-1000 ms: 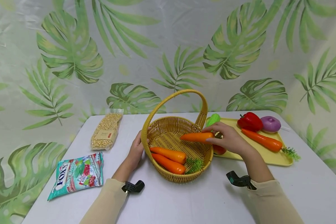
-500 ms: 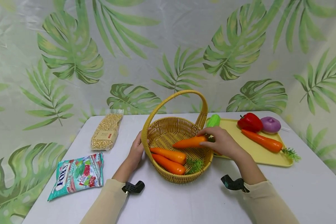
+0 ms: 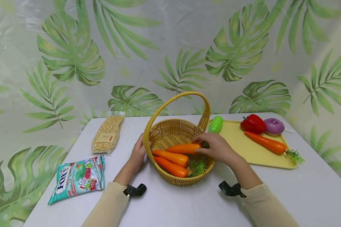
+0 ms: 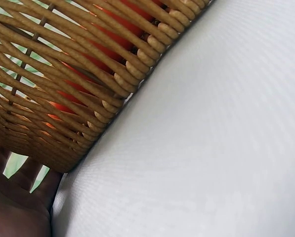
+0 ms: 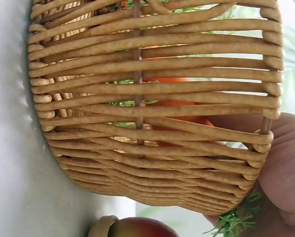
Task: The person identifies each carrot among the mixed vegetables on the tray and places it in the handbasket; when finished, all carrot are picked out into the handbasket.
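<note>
Right hand — grip clamped, thumb and fingers, on orange carrot inside wicker basket; left hand — grip apart, fingers spread against basket's outer wall.

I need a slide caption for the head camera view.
Left hand holds a wicker basket; right hand pinches an orange carrot inside it, beside two other carrots.

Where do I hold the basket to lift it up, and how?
Probably best at the top of the handle, coming straight down from above. It arches high across the basket, and nothing touches its top, while the left hand is at one side and the right hand holds a carrot inside.
</note>
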`<state>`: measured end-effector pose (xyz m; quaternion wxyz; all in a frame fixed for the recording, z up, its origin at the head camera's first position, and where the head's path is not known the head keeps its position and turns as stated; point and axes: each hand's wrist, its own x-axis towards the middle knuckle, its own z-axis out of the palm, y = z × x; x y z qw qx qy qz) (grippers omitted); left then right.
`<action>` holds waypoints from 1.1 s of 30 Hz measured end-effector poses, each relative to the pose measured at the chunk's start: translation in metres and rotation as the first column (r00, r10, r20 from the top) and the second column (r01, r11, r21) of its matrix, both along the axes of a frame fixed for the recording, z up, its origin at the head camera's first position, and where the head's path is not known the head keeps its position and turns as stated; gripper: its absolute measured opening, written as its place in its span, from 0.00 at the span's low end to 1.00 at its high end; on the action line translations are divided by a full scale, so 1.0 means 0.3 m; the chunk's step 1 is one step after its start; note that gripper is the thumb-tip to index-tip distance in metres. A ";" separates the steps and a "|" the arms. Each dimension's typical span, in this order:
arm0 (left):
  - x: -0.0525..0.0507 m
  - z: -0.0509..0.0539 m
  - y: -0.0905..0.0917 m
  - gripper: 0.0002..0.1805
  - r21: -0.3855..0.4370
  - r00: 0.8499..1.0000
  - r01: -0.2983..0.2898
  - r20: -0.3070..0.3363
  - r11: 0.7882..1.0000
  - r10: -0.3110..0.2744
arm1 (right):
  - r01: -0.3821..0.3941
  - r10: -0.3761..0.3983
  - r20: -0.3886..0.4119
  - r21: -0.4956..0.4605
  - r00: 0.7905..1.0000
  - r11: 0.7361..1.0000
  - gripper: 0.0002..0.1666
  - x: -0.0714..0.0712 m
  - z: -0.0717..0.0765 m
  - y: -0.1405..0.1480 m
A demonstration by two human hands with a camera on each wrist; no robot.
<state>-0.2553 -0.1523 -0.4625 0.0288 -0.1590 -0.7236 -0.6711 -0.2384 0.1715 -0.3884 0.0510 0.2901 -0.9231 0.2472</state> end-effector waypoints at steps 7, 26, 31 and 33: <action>-0.008 -0.010 -0.003 0.26 0.002 1.000 -0.005 -0.002 1.000 0.005 | -0.002 0.001 0.037 0.010 0.999 1.000 0.18 0.006 0.008 0.005; -0.002 -0.009 -0.001 0.26 0.006 1.000 -0.002 0.013 1.000 0.002 | 0.051 -0.030 0.134 -0.157 0.991 0.986 0.16 0.004 0.044 0.079; -0.005 -0.011 -0.001 0.26 0.010 1.000 -0.002 0.005 1.000 0.002 | 0.109 -0.085 0.142 -0.170 0.986 0.979 0.17 -0.001 0.064 0.131; -0.005 -0.012 -0.001 0.26 0.012 1.000 0.001 0.004 1.000 -0.001 | 0.124 -0.099 0.142 -0.176 0.985 0.977 0.17 -0.003 0.070 0.153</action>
